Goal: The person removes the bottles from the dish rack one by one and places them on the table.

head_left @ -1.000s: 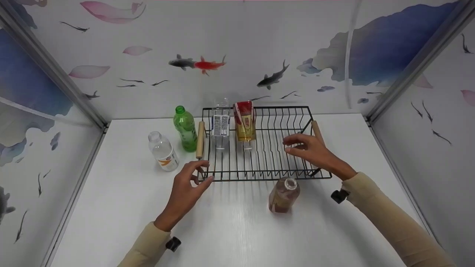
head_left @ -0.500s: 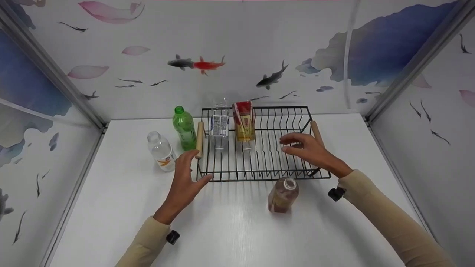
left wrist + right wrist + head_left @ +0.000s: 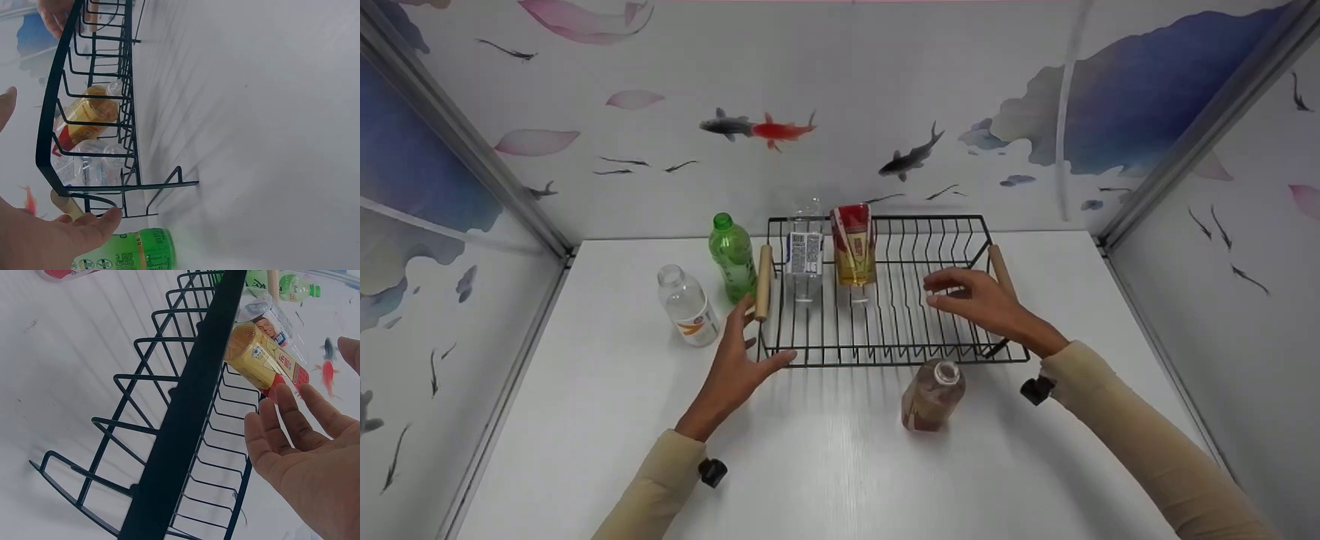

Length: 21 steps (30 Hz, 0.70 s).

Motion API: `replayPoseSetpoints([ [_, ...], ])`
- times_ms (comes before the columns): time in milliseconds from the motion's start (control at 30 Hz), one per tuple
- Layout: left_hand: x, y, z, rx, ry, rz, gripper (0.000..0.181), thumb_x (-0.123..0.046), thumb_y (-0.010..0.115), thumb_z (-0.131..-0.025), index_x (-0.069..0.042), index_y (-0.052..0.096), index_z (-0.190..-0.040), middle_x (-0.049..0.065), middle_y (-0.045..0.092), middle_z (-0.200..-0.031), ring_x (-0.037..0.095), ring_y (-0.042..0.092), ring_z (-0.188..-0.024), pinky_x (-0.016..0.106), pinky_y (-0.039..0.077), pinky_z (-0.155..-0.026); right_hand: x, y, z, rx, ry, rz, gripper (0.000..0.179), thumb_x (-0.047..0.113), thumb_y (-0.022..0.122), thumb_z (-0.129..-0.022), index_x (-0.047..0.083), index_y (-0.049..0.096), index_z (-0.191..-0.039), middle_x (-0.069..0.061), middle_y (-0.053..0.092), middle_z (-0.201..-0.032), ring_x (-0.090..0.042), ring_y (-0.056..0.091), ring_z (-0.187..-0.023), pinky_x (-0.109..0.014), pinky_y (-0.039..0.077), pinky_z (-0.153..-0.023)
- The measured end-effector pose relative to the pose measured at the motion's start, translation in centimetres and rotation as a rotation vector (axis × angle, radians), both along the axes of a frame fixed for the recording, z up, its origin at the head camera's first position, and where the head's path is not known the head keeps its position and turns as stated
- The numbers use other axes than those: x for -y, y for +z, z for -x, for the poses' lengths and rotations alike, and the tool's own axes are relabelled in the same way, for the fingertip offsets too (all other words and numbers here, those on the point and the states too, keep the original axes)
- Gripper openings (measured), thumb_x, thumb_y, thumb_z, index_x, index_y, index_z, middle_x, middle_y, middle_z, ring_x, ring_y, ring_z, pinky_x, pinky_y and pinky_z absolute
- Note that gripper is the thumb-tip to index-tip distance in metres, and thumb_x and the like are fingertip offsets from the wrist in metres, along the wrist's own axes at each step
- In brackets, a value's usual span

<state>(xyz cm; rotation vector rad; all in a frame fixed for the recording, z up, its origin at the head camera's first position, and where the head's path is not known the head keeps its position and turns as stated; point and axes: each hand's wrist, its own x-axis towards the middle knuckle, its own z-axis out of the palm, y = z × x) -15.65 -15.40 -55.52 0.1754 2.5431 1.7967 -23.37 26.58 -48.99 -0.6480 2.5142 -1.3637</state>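
Observation:
A black wire rack with wooden handles stands on the table. My left hand is at its front left corner, fingers and thumb spread, fingertips right at the left wooden handle. My right hand hovers over the rack's right part with loosely bent fingers and holds nothing. Two bottles lean in the rack, narrow ends low: a clear bottle with a white label and a bottle with a red and yellow label. The left wrist view shows a green bottle just beyond the left fingers.
Left of the rack, the green bottle stands upright beside a clear bottle with a white and orange label. An uncapped brownish bottle stands before the rack's front edge. Printed walls enclose the table's back and sides.
My left hand has moved forward along the rack's left end toward the handle, and its fingers have spread wider. My right hand has shifted slightly left. The bottles and the rack stay put.

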Motion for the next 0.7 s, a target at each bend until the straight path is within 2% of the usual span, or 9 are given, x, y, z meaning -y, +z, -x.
replayPoseSetpoints([
  [100, 0.1, -0.3, 0.2, 0.006, -0.012, -0.013, 0.125, -0.044, 0.093, -0.091, -0.01, 0.009, -0.177, 0.017, 0.017, -0.181, 0.041, 0.023, -0.166, 0.061, 0.036, -0.128, 0.1, -0.1, 0.1, -0.004, 0.005, -0.003, 0.047, 0.022, 0.071, -0.11, -0.005, 0.064, -0.148, -0.022, 0.066, -0.145, -0.04, 0.062, -0.137, -0.052, 0.053, -0.114],
  [333, 0.1, -1.0, 0.7, 0.036, -0.027, -0.042, 0.128, -0.046, 0.093, -0.09, -0.015, 0.005, -0.178, 0.016, 0.011, -0.183, 0.039, 0.018, -0.168, 0.063, 0.032, -0.13, 0.5, -0.3, 0.5, -0.005, 0.014, -0.01, 0.046, 0.023, 0.073, -0.109, -0.003, 0.065, -0.146, -0.021, 0.067, -0.145, -0.04, 0.062, -0.137, -0.055, 0.052, -0.116],
  [700, -0.2, -2.2, 1.0, 0.104, -0.021, -0.041, 0.129, -0.043, 0.093, -0.09, -0.019, 0.002, -0.178, 0.019, 0.015, -0.182, 0.04, 0.019, -0.168, 0.069, 0.023, -0.131, 1.3, -0.4, 1.3, 0.024, 0.022, -0.02, 0.047, 0.027, 0.071, -0.11, 0.002, 0.064, -0.149, -0.019, 0.066, -0.147, -0.037, 0.062, -0.139, -0.054, 0.051, -0.118],
])
